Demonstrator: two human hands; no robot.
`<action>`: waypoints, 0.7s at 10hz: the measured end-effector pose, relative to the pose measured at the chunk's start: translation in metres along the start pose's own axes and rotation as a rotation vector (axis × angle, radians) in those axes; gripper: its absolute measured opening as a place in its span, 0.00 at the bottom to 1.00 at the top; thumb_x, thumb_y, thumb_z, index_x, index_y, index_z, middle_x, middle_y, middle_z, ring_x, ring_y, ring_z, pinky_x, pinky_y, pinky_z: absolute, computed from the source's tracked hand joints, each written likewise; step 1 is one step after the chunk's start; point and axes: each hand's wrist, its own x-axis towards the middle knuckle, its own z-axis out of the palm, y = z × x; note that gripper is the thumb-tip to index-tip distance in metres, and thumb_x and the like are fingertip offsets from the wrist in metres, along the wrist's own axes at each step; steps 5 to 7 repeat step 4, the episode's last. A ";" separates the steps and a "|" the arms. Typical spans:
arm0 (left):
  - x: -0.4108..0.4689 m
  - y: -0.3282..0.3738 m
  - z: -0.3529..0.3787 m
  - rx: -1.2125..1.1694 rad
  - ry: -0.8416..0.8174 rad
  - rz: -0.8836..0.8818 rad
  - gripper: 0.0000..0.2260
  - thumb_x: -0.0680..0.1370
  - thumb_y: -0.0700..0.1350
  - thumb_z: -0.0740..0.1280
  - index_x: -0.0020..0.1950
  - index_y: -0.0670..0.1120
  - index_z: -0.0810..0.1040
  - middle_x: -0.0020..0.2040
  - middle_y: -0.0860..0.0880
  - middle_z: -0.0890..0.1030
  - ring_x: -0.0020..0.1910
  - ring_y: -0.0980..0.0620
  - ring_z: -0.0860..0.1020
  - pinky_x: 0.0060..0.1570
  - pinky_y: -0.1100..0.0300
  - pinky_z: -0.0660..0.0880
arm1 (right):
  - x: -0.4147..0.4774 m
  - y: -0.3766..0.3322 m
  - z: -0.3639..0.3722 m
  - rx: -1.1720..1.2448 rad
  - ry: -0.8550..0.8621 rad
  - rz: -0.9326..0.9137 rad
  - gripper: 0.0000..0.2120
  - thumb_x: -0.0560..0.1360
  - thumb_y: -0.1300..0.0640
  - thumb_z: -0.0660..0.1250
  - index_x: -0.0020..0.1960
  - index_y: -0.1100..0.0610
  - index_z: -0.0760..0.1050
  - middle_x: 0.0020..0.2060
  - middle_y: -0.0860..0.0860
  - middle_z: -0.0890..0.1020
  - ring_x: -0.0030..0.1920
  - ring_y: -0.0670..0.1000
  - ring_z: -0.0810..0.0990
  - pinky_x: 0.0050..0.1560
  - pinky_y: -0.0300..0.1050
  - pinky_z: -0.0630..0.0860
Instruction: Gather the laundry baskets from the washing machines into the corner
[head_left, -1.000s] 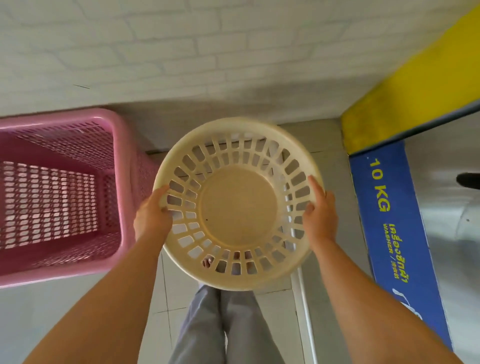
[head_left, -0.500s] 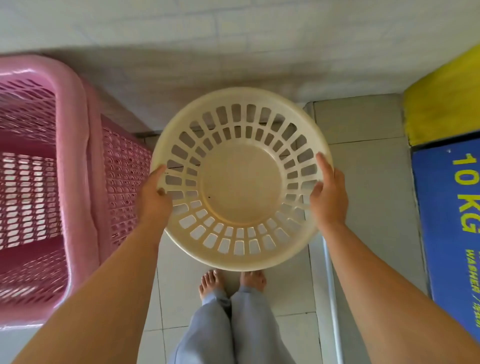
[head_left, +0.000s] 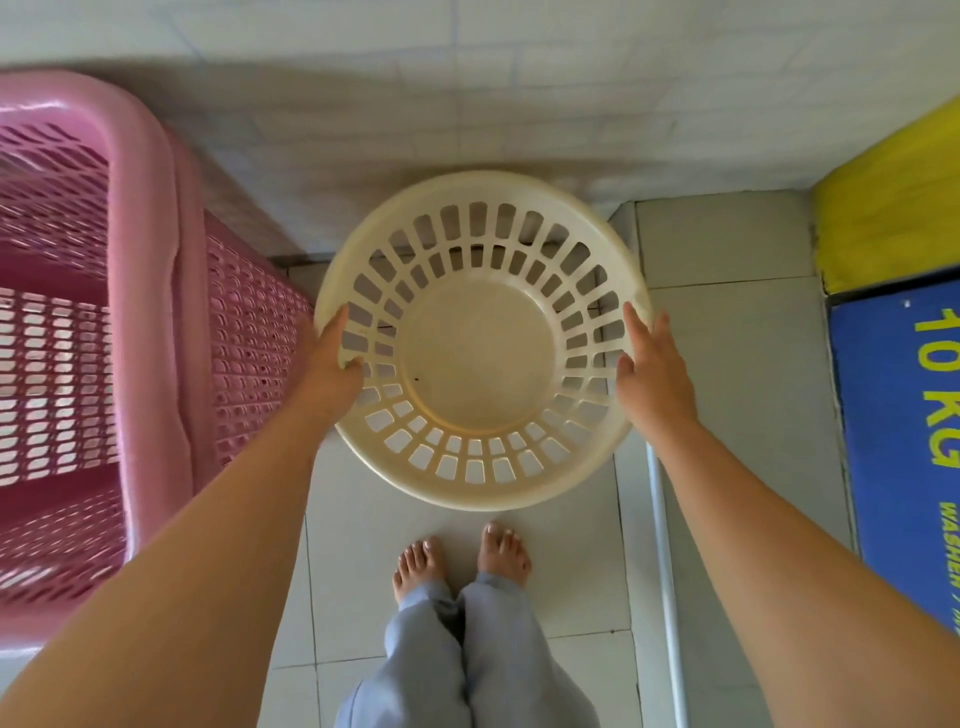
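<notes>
Down low, both hands held the round cream basket (head_left: 480, 358) by its rim, the left hand (head_left: 332, 364) at nine o'clock and the right hand (head_left: 652, 371) at three o'clock. It sat near the floor (head_left: 727, 364) by the wall (head_left: 467, 104), with the pink basket (head_left: 156, 332) just beside it at nine o'clock. Letting go too soon could make it tip or bump the pink one. Bare toes (head_left: 457, 556) stood close at six o'clock and might get hit.

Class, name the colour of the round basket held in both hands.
Cream, an off-white plastic: the round basket, clearest in the head view.
</notes>
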 end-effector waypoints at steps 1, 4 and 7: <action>-0.031 0.015 -0.015 0.288 -0.005 0.097 0.29 0.81 0.46 0.59 0.79 0.51 0.49 0.80 0.47 0.46 0.79 0.42 0.48 0.76 0.42 0.52 | -0.026 -0.015 -0.014 -0.069 0.039 -0.077 0.26 0.82 0.53 0.53 0.78 0.47 0.50 0.79 0.54 0.51 0.77 0.57 0.57 0.68 0.54 0.67; -0.183 0.077 -0.109 0.590 0.133 0.379 0.26 0.83 0.52 0.45 0.79 0.45 0.44 0.80 0.46 0.43 0.79 0.48 0.39 0.77 0.51 0.39 | -0.153 -0.096 -0.121 -0.245 0.061 -0.343 0.27 0.82 0.47 0.48 0.79 0.51 0.48 0.79 0.55 0.52 0.78 0.57 0.52 0.74 0.57 0.60; -0.183 0.077 -0.109 0.590 0.133 0.379 0.26 0.83 0.52 0.45 0.79 0.45 0.44 0.80 0.46 0.43 0.79 0.48 0.39 0.77 0.51 0.39 | -0.153 -0.096 -0.121 -0.245 0.061 -0.343 0.27 0.82 0.47 0.48 0.79 0.51 0.48 0.79 0.55 0.52 0.78 0.57 0.52 0.74 0.57 0.60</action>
